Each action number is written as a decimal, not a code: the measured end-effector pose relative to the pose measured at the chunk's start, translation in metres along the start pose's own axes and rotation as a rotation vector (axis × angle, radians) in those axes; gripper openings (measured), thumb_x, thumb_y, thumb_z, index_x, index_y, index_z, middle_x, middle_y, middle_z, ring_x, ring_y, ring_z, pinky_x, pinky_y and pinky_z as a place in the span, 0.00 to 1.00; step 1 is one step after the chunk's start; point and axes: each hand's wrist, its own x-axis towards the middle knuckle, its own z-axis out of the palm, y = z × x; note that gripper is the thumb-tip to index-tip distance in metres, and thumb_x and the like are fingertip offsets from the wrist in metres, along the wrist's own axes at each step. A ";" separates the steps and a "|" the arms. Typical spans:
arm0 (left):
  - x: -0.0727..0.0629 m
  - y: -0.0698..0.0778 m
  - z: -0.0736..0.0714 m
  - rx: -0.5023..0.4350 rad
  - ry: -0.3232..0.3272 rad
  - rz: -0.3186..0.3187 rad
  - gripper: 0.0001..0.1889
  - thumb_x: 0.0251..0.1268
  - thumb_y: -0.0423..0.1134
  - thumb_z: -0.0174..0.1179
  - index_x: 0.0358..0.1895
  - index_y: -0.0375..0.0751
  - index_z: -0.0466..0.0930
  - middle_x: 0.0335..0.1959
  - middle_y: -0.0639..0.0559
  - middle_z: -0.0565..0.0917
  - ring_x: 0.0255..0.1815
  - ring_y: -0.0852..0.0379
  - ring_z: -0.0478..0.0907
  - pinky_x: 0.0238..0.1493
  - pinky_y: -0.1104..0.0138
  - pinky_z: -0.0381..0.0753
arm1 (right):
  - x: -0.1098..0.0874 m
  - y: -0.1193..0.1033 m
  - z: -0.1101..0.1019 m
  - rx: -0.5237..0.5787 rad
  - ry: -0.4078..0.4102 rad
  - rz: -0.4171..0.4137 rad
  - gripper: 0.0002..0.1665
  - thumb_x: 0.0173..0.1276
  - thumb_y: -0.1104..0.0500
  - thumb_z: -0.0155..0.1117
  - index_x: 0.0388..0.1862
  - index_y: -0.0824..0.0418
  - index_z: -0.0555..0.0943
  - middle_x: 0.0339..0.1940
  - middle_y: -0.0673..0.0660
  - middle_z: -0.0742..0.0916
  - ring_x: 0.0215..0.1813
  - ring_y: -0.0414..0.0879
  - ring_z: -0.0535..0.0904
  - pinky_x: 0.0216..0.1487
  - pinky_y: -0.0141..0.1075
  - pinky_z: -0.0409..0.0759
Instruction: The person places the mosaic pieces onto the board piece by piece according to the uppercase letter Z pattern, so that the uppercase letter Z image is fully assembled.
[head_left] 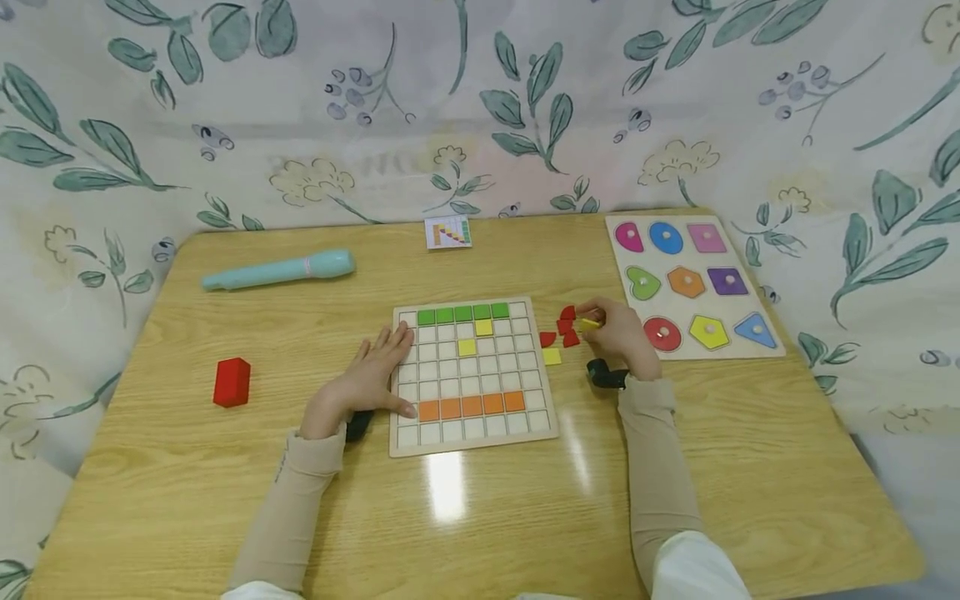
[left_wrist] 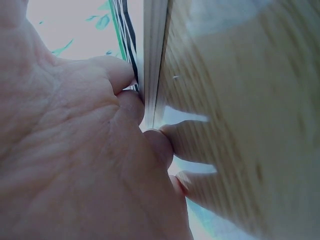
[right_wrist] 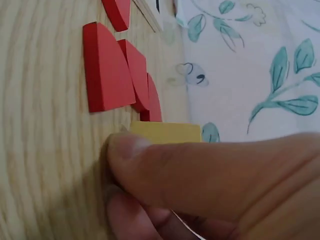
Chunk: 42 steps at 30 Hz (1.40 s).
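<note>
One flat, straight-edged yellow tile (head_left: 590,324) is found to the right of the grid board (head_left: 471,367), just beside the red pieces; the right hand (head_left: 618,333) has its grip pinched on it, thumb against finger. The left hand (head_left: 367,379) has its grip released, fingers spread on the board's left border.

The board, square and pale-rimmed, carries five green squares (head_left: 462,314), two yellow squares (head_left: 467,347) and five orange squares (head_left: 471,406). Right of it lie four smooth red pieces (head_left: 571,339), at least one curved-edged, and one loose yellow piece (head_left: 552,357).

Farther right of the board: one puzzle board (head_left: 660,261) with nine knobbed shapes. Left of it: one red block (head_left: 232,382) and one tapered teal tube (head_left: 277,272). Beyond it: one printed card (head_left: 447,233). The bench (head_left: 510,517) shows glossy wood grain; leaf-printed fabric (head_left: 420,92) hangs behind.
</note>
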 end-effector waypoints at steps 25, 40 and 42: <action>0.000 0.000 -0.002 -0.006 -0.018 -0.020 0.67 0.41 0.53 0.76 0.78 0.36 0.35 0.80 0.41 0.31 0.79 0.38 0.23 0.75 0.39 0.23 | -0.010 -0.117 0.118 0.124 -0.159 -0.309 0.06 0.65 0.64 0.65 0.40 0.59 0.85 0.40 0.54 0.88 0.39 0.42 0.82 0.42 0.31 0.81; -0.003 0.000 -0.003 -0.002 -0.011 -0.022 0.67 0.40 0.52 0.76 0.78 0.35 0.35 0.80 0.41 0.31 0.79 0.38 0.23 0.75 0.39 0.23 | -0.011 -0.116 0.122 0.066 -0.209 -0.363 0.08 0.65 0.63 0.66 0.42 0.60 0.86 0.40 0.54 0.84 0.39 0.42 0.77 0.41 0.30 0.76; -0.002 0.001 -0.003 -0.003 -0.013 -0.022 0.67 0.40 0.52 0.76 0.78 0.36 0.35 0.80 0.41 0.31 0.79 0.38 0.23 0.75 0.40 0.23 | -0.008 -0.111 0.115 0.111 -0.207 -0.365 0.11 0.65 0.63 0.66 0.46 0.60 0.85 0.38 0.54 0.86 0.37 0.42 0.78 0.41 0.29 0.77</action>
